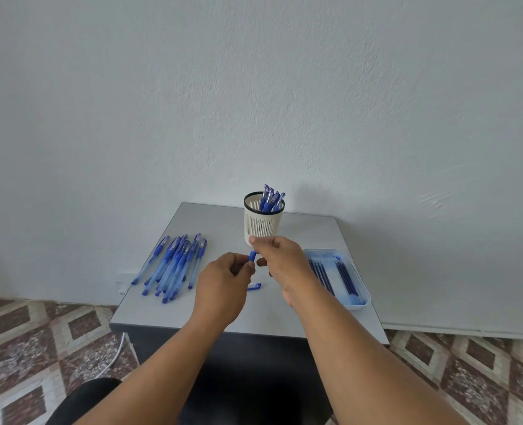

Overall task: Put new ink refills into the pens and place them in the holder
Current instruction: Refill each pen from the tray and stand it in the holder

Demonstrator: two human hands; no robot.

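Blue pen (pixel 252 256) being held over grey desk (pixel 309 228) by both hands.
Left hand (pixel 223 282) and right hand (pixel 280 260) are pinching it; holder (pixel 263 223) is standing behind, loose pens (pixel 174 263) lying left, refill tray (pixel 363 280) right, cap (pixel 254 286) below.

grey table (pixel 192 314), white cable (pixel 113 360), patterned floor (pixel 39 348)

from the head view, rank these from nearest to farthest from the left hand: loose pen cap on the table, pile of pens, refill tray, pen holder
From the left hand:
1. Loose pen cap, on the table just right of the hand.
2. Pile of pens at left and pen holder behind: too close to call.
3. Refill tray, far right, beyond the right hand.
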